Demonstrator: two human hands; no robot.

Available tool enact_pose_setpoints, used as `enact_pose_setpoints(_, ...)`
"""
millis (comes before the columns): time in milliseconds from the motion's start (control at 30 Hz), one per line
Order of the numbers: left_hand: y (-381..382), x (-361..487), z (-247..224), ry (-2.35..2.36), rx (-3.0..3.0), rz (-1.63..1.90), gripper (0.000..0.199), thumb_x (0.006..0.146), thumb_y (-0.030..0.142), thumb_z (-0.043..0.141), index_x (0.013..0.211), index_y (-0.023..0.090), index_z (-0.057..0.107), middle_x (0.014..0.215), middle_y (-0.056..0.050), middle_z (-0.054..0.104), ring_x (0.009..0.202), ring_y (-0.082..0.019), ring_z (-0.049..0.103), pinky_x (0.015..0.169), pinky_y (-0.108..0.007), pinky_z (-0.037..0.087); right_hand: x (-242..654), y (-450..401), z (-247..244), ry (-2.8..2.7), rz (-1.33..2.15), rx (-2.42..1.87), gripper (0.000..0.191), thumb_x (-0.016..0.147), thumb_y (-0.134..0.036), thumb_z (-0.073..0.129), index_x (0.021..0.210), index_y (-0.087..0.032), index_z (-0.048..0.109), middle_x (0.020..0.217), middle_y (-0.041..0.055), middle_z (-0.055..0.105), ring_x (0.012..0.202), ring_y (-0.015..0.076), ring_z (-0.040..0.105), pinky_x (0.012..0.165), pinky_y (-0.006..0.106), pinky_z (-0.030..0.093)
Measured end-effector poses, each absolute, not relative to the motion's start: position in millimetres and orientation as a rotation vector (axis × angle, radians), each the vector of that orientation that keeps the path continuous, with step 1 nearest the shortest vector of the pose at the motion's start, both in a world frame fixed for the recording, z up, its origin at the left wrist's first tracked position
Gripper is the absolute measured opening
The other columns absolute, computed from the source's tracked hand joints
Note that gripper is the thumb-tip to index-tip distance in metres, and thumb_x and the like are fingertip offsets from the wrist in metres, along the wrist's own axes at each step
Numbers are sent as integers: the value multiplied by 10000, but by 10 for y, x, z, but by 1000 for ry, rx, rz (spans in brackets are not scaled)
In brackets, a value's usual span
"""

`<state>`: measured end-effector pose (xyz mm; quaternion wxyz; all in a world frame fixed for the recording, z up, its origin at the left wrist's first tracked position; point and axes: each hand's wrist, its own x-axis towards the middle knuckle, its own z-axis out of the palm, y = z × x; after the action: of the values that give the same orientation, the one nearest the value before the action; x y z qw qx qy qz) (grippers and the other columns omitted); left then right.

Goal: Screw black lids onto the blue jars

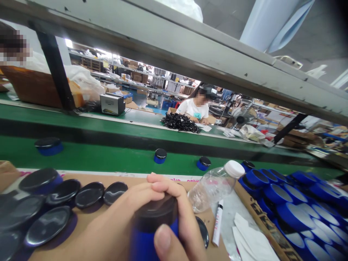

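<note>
A blue jar with a black lid (156, 214) is held upright between both hands at the lower middle, its lower part cut off by the frame edge. My left hand (116, 221) lies against the jar's left side, its fingers reaching over the lid. Around the right side wraps my right hand (182, 217), with its thumb across the blue front and its fingertips meeting the left fingers on top. Several black-lidded jars (49, 224) stand on the cardboard to the left.
A clear bottle (214, 185), a paint marker (218, 223) and white paper (251, 239) lie right. Beyond is a box of blue jars (296, 210). Three jars and part of another stand on the green belt (108, 159). A person (194, 107) sits across, by black parts (179, 122).
</note>
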<state>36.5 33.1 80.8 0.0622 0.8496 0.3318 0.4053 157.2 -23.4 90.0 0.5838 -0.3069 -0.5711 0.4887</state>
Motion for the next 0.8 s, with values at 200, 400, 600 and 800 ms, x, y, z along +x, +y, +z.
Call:
enact_pose_setpoints(200,358,317,801,853,2403,1202,524,726,-107,207,874,143,643,1129,-34,718,1085,-155,679,857,-208,584,1634,-180,938,-1430,1034,-759,252,957,-329,511,1180,-328,630,1340,5,599,1346,202,478,1137,367,377)
enact_pose_setpoints(400,300,188,845,1042,2311,1146,432,825,28,323,927,222,696,897,23,742,865,-169,742,783,-265,628,1664,-198,1063,-1494,926,-857,203,969,-309,506,1105,-262,649,1278,49,653,1277,213,554,1120,395,420)
enact_pose_setpoints(600,306,150,847,1107,2327,1098,396,825,44,349,895,216,699,828,33,732,800,-156,744,741,-229,624,1664,-195,1031,-1488,917,-814,213,975,-286,499,1121,-254,651,1282,55,651,1285,212,551,1119,388,425)
enact_pose_setpoints(800,290,143,931,1105,2331,1084,376,831,60,380,909,229,707,830,37,739,819,-174,743,776,-268,626,1667,-178,1006,-1441,959,-792,198,962,-303,528,1099,-272,667,1261,36,662,1289,192,543,1127,357,406)
